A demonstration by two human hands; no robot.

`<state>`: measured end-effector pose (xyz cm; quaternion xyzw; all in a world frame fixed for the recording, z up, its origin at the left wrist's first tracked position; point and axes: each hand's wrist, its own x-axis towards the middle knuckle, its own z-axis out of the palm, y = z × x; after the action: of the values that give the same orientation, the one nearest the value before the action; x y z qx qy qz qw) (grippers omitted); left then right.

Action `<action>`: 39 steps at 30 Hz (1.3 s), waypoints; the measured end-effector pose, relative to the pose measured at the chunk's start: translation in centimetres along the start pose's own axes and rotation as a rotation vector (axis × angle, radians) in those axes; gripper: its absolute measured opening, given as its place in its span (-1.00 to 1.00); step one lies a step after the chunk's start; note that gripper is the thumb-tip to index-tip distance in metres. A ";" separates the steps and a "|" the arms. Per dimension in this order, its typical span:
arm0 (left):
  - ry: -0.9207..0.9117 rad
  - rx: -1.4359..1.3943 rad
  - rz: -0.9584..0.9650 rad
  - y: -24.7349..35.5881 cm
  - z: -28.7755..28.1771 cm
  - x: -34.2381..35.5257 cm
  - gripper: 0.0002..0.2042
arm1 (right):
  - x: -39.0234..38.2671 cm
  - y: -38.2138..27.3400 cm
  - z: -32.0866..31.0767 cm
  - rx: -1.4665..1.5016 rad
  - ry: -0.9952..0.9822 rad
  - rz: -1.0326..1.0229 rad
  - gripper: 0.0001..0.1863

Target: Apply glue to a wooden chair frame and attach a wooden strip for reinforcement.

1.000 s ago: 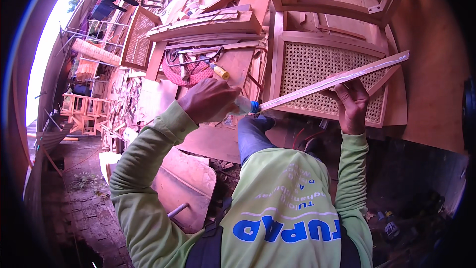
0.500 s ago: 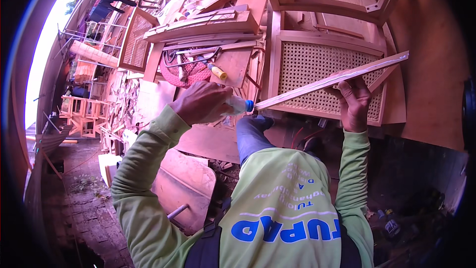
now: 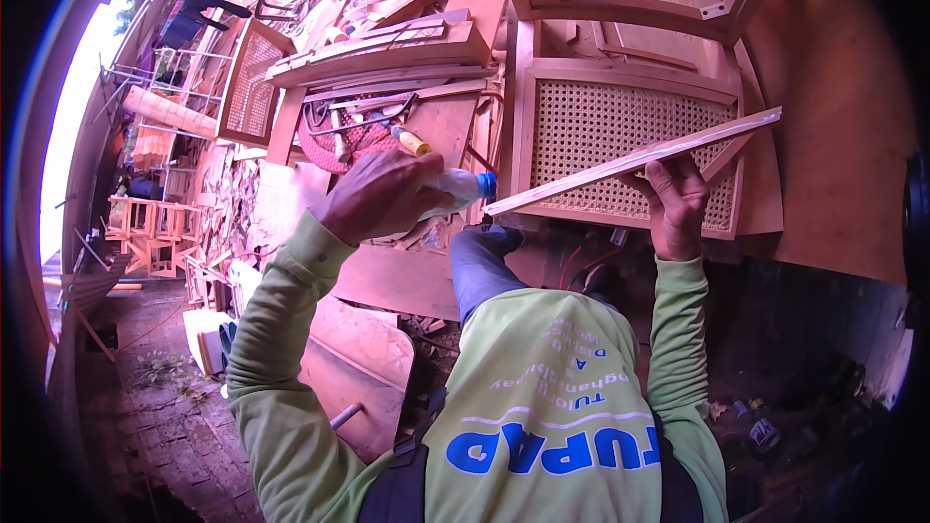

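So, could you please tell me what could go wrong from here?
If wet, the white streak on the wooden strip could smear onto the right hand or drip on the cane panel.
Gripped off-centre, the strip might tip.
The bottle in the left hand could bump the strip's nearby end.

Bottle (image 3: 453,190): raised | blue cap (image 3: 486,185): shifted above wooden strip (image 3: 581,178) end | contact: apparently broken, gap hard to judge

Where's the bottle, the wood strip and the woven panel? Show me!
Bottle (image 3: 463,186): head view, on its clear body.
Wood strip (image 3: 630,162): head view, about midway along it.
Woven panel (image 3: 601,121): head view, on the weave.
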<state>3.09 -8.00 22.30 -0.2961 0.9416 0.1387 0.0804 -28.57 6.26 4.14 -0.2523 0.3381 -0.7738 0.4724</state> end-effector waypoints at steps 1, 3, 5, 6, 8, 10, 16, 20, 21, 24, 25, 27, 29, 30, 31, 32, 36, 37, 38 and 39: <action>-0.019 -0.065 -0.046 0.7 -0.8 0.1 -0.72 | -0.3 -0.2 -0.4 -0.009 0.006 -0.008 -0.79; 0.044 -0.143 -0.037 1.3 -0.6 0.1 -0.71 | -1.1 -0.8 -1.4 0.003 0.097 0.006 -0.82; 0.137 -0.384 -0.162 -0.2 0.9 -0.2 -0.73 | -1.9 -1.3 -2.3 -0.027 0.185 0.039 -0.83; 0.200 -0.514 -0.199 -0.3 1.5 -0.6 -0.72 | -2.3 -1.3 -2.9 -0.022 0.225 0.059 -0.83; 0.383 -0.767 -0.136 -2.3 5.5 -0.9 -0.68 | -3.2 -1.1 -4.4 -0.034 0.336 0.110 -0.83; 0.466 -1.098 -0.159 -3.0 9.4 -1.5 -0.61 | -4.0 -1.9 -4.8 -0.080 0.439 0.189 -0.83; 0.485 -1.386 -0.213 -2.9 14.2 -1.2 -0.76 | -4.9 0.1 -8.7 -0.166 0.712 0.378 -0.81; 0.453 -1.476 -0.220 -3.1 15.8 -2.1 -0.74 | -3.6 1.5 -8.5 -0.223 0.795 0.471 -0.80; 0.439 -1.465 -0.212 -3.6 16.3 -2.3 -0.72 | -3.3 2.1 -8.8 -0.248 0.797 0.471 -0.81; 0.429 -1.480 -0.222 -4.2 17.3 -2.9 -0.69 | -2.8 3.1 -8.6 -0.302 0.813 0.463 -0.81; 0.434 -1.493 -0.238 -4.3 17.5 -3.2 -0.68 | -2.7 3.4 -8.5 -0.310 0.844 0.471 -0.81; 0.421 -1.495 -0.239 -4.7 17.9 -3.7 -0.68 | -2.5 4.0 -8.4 -0.326 0.876 0.481 -0.81; 0.407 -1.493 -0.237 -5.0 17.9 -4.1 -0.68 | -2.4 4.5 -8.5 -0.304 0.896 0.501 -0.83; 0.408 -1.513 -0.251 -5.0 17.8 -4.1 -0.68 | -2.3 4.6 -8.2 -0.311 0.900 0.500 -0.83; 0.409 -1.532 -0.264 -5.0 17.9 -4.1 -0.68 | -2.2 4.7 -7.7 -0.302 0.926 0.494 -0.81; 0.406 -1.539 -0.262 -5.2 18.0 -4.2 -0.68 | -2.1 4.8 -7.3 -0.291 0.953 0.487 -0.79; 0.350 -1.541 -0.248 -6.0 18.2 -4.2 -0.68 | -2.2 5.6 -7.6 -0.276 0.943 0.500 -0.81; 0.339 -1.541 -0.230 -6.2 18.3 -4.1 -0.68 | -2.2 5.7 -7.3 -0.281 0.955 0.507 -0.81; 0.337 -1.546 -0.229 -6.3 18.3 -3.9 -0.68 | -2.2 5.8 -7.1 -0.286 0.967 0.516 -0.82; 0.316 -1.547 -0.238 -6.3 18.2 -3.7 -0.68 | -2.3 5.8 -7.2 -0.290 0.970 0.515 -0.82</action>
<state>10.96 -5.35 4.58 -0.3828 0.5407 0.6995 -0.2680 -29.45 8.45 -5.09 0.1603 0.6700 -0.6066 0.3967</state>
